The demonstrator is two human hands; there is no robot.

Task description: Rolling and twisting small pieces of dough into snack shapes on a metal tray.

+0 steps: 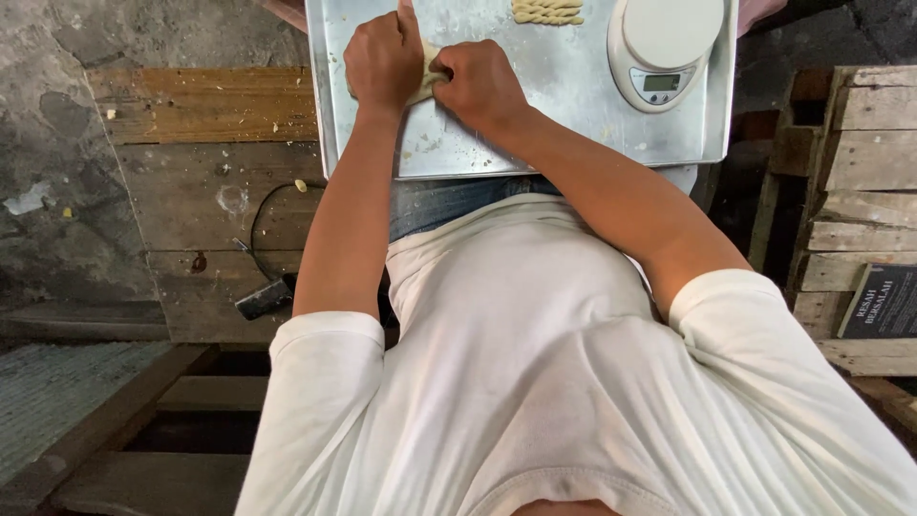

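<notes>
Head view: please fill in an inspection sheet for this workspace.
Surface: metal tray resting on the person's lap, dusted with flour and crumbs.
Job's things: pale dough piece on the tray, pressed between both hands; twisted dough strips at the tray's far edge.
Clutter: white kitchen scale on the tray's right part; crumbs on the wooden boards.
Grippers: left hand and right hand both closed on the dough piece.
Cables: black cable looping over the boards to a dark tool.
Surroundings: concrete floor at left, wooden pallets at right, dark sign leaning there.
</notes>
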